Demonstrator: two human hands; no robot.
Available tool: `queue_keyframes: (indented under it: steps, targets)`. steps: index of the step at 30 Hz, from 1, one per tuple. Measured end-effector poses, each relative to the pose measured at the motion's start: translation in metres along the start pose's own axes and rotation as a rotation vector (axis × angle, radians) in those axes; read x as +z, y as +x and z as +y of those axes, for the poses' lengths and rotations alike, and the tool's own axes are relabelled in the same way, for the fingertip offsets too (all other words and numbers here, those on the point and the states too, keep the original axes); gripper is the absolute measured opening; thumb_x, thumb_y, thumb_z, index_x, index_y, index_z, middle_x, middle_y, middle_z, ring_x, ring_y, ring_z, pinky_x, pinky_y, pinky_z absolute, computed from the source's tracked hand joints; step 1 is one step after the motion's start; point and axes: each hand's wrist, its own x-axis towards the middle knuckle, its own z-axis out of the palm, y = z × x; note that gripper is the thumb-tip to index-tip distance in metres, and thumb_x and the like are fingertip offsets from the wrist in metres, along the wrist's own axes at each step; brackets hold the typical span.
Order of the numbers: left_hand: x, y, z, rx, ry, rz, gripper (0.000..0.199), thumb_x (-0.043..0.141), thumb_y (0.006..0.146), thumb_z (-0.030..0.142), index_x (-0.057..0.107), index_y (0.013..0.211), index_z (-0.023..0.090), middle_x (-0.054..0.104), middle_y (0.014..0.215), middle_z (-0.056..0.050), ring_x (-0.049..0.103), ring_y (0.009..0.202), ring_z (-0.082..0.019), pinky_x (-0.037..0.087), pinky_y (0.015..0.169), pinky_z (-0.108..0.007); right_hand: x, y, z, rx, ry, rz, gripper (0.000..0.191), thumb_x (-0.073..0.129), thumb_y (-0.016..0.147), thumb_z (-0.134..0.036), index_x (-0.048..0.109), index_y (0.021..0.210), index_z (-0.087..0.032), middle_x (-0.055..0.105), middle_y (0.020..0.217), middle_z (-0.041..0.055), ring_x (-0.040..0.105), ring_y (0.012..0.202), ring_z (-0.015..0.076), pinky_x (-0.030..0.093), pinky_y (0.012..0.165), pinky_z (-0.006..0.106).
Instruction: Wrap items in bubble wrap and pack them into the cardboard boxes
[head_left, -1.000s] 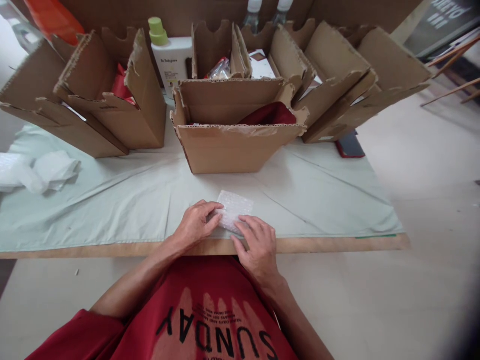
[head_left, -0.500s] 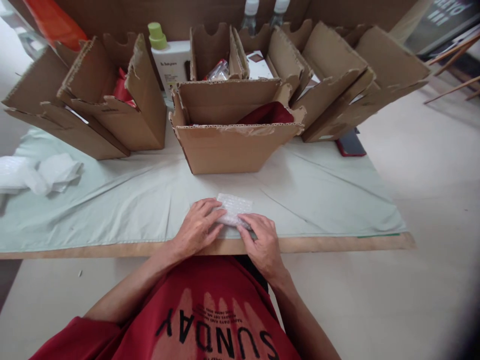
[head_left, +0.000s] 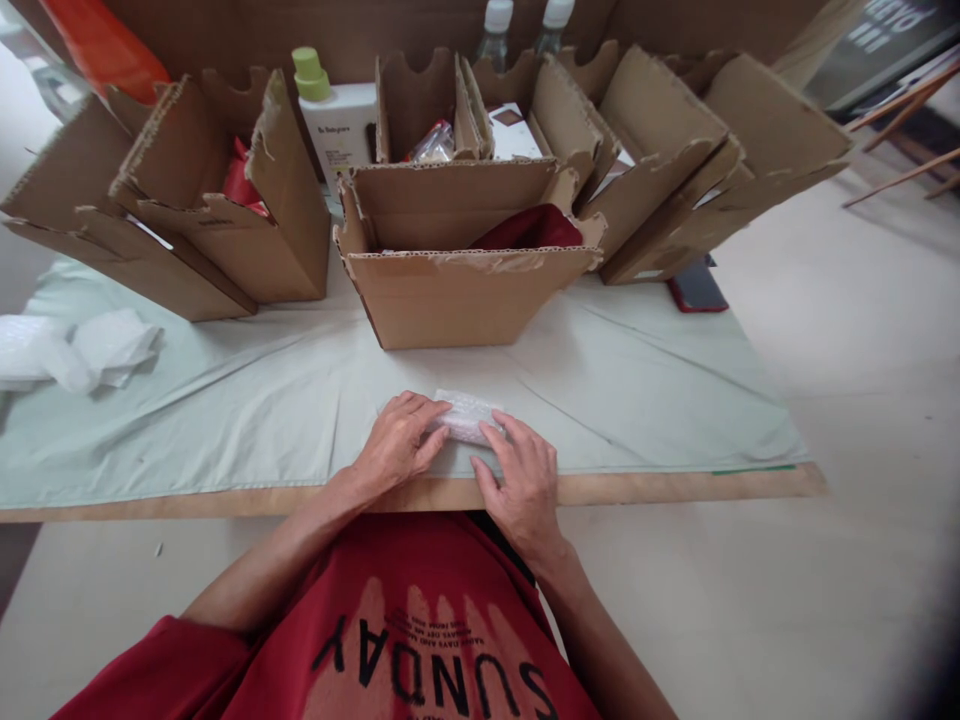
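1. Our left hand (head_left: pixel 401 440) touches the bubble wrap (head_left: pixel 469 415) near the table (head_left: pixel 645 485)'s front edge; whether it grips, we cannot tell.
2. Our right hand (head_left: pixel 521 485) touches it too, thumb spread apart.
3. If our fingertips ease off, it might spring loose.

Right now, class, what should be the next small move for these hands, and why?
Probably bring the right hand's thumb in against the bubble wrap: its fingertips touch the right end, but the thumb stands clear, while the left hand's fingers and thumb are both at the other end. That might steady the bundle.
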Motion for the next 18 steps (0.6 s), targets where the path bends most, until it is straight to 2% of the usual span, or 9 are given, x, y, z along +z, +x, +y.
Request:
queue_keyframes:
  steps: [5, 10, 18]
  targets:
    - [0.003, 0.008, 0.002, -0.070, -0.028, 0.046, 0.032, 0.055, 0.095, 0.027, 0.069, 0.119, 0.012, 0.071, 0.106, -0.015, 0.066, 0.097, -0.028, 0.056, 0.088, -0.045, 0.007, 0.004, 0.005, 0.024, -0.026, -0.062, 0.038, 0.057, 0.096, -0.024, 0.057, 0.134, -0.019, 0.064, 0.135, 0.0147, 0.059, 0.120, 0.0304, 0.044, 0.098, 0.045]
    - [0.006, 0.011, 0.003, -0.108, -0.049, 0.075, 0.033, 0.055, 0.094, 0.027, 0.068, 0.120, 0.014, 0.068, 0.118, -0.015, 0.065, 0.107, -0.027, 0.056, 0.092, -0.043, 0.010, 0.009, 0.011, 0.029, 0.002, -0.101, 0.036, 0.052, 0.099, -0.024, 0.058, 0.135, -0.021, 0.066, 0.131, 0.0121, 0.059, 0.117, 0.0286, 0.044, 0.095, 0.043]
    - [0.003, 0.022, 0.001, -0.131, 0.003, -0.014, 0.037, 0.059, 0.089, 0.026, 0.067, 0.123, 0.014, 0.070, 0.114, -0.014, 0.063, 0.105, -0.029, 0.053, 0.096, -0.046, 0.012, 0.014, 0.014, 0.047, 0.023, -0.079, 0.033, 0.049, 0.101, -0.024, 0.061, 0.131, -0.021, 0.064, 0.133, 0.0130, 0.058, 0.118, 0.0293, 0.044, 0.095, 0.044]
